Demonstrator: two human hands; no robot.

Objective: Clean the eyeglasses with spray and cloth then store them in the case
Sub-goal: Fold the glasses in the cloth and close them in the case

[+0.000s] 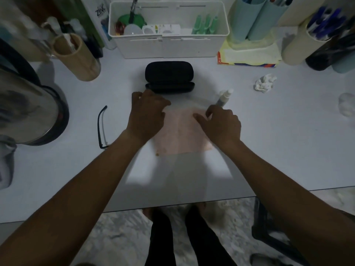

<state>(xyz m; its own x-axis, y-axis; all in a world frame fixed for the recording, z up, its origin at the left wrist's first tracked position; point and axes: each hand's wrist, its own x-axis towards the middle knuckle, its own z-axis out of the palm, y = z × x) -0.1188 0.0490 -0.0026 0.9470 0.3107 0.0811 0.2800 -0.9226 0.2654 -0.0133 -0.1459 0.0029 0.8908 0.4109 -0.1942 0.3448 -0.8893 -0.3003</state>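
A pale pink cloth (pixel 182 135) lies flat on the white table (pixel 269 150) in the middle. My left hand (pixel 147 116) pinches its far left corner and my right hand (pixel 221 123) pinches its far right corner. A black eyeglass case (pixel 169 76) stands open just beyond the cloth. The black-framed eyeglasses (pixel 101 127) lie on the table to the left, partly hidden by my left forearm. A small spray bottle (pixel 223 98) stands just beyond my right hand.
A white storage box (pixel 169 45) stands behind the case. A tan cup (pixel 76 58) and a metal pot (pixel 28 112) are on the left. Pen holders (pixel 307 41) stand at the back right, and a crumpled tissue (pixel 265 83) lies on the right. The table's front edge runs below my forearms.
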